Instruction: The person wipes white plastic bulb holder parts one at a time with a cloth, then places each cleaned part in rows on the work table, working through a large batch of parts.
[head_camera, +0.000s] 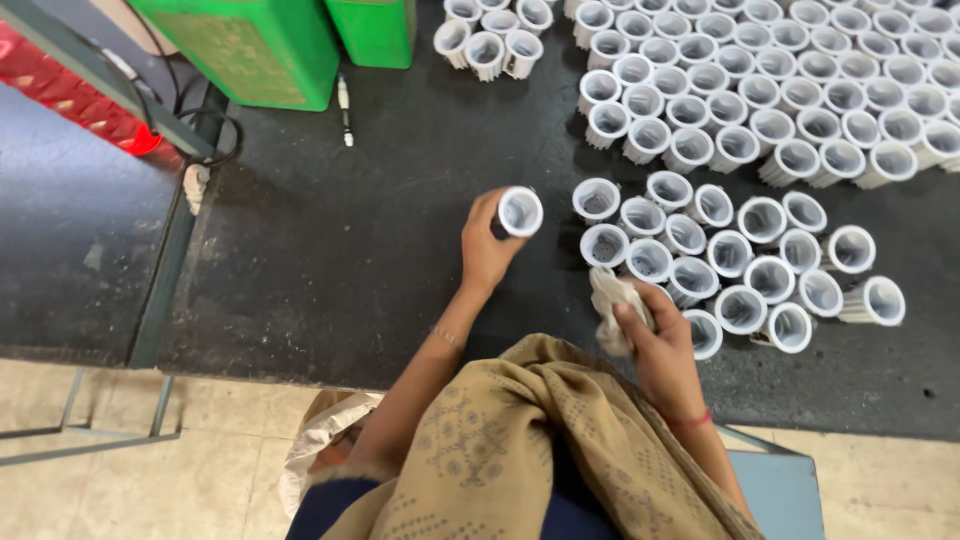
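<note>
While a patterned tan shawl (520, 440) fills the near edge and hides both upper arms, the right hand (655, 335) closes its fingers around a crumpled pale cloth (612, 310), just beside the closest cluster of white ribbed cups (740, 255), roughly twenty standing open-end up on the black table (350, 250). Further out, the left hand (487, 245) grips one white cup (519, 211), tilted towards the camera. Beyond lie a far larger group of cups (790, 90), cut off by the frame, a smaller bunch (490, 35), and two green crates (290, 45).
</note>
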